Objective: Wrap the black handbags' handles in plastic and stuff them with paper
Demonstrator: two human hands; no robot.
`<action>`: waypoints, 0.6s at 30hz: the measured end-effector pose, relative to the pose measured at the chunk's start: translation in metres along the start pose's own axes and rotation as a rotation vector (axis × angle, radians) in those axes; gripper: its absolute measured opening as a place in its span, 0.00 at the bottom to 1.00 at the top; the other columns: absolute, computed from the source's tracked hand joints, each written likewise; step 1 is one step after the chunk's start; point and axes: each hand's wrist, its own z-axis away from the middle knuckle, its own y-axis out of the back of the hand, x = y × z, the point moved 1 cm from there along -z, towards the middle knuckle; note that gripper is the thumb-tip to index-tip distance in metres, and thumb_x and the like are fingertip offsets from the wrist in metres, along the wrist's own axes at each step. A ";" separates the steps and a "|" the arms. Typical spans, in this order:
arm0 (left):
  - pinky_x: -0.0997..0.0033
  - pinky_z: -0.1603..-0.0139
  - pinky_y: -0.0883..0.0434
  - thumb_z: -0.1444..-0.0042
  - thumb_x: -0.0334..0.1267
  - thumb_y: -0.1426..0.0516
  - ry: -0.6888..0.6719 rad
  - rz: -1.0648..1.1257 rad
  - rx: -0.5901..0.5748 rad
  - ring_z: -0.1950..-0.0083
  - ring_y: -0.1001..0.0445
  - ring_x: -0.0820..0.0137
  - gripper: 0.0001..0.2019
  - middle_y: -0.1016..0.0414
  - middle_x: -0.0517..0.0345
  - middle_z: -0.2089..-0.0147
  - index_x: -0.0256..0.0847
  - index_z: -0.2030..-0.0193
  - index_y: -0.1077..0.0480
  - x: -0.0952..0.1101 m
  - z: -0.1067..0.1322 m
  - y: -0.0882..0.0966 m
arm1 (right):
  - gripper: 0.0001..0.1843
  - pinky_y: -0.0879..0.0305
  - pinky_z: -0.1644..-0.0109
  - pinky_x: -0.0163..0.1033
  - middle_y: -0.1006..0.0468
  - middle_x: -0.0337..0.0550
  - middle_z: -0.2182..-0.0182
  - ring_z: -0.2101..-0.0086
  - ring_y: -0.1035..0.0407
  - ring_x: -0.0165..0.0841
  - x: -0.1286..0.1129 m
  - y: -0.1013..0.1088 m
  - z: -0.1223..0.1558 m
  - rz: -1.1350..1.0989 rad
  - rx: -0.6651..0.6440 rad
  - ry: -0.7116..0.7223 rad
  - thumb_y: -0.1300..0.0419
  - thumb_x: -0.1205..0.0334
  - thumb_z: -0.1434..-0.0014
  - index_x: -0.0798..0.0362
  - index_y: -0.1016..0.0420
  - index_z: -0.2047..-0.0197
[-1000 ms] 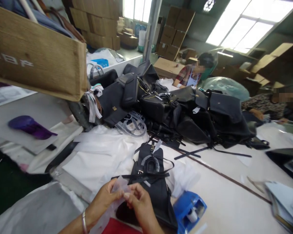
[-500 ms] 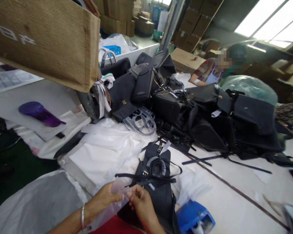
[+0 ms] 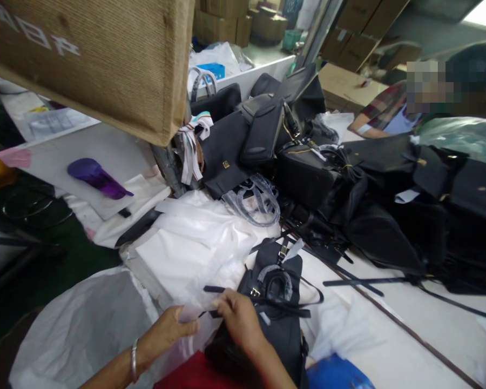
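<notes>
1. Step in hand, as we judge it: working a thin clear sheet point(image 3: 191, 313) btwn both hands. It sits in front of us, just L of the black bag point(image 3: 281, 337), whose lower part lies below our R hand, on the white table point(image 3: 413, 335).
2. L hand point(image 3: 168, 329): thumb bent in twd the fingers, small gap at most, sheet caught btwn. The fingers' far side is hidden, so we can't tell how much they grip.
3. R hand point(image 3: 241, 319): thumb + index almost together, seemingly pinching the sheet's R edge. The loose strap end point(image 3: 214, 289) is right by those tips; can't tell if we touch it.
4. To do it well: we'd best hold by edges only, light pinch, equal pull L & R. Film this thin prob. creases or tears if one side yanks.
5. Strap + gold buckle point(image 3: 255, 292) could snag the film, so we should keep both clear of it.
6. Wrists low, pls: bangle point(image 3: 134, 359) on our L wrist might catch the film's loose part.
7. Red cloth point(image 3: 194, 373) is below our hands, showing btwn the forearms.
</notes>
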 end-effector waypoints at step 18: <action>0.73 0.69 0.40 0.53 0.45 0.36 -0.078 -0.071 0.153 0.72 0.38 0.73 0.13 0.34 0.64 0.76 0.36 0.73 0.31 -0.005 -0.019 0.025 | 0.09 0.40 0.58 0.34 0.25 0.40 0.66 0.62 0.31 0.32 0.002 0.049 -0.006 0.150 0.073 0.196 0.49 0.65 0.37 0.51 0.27 0.61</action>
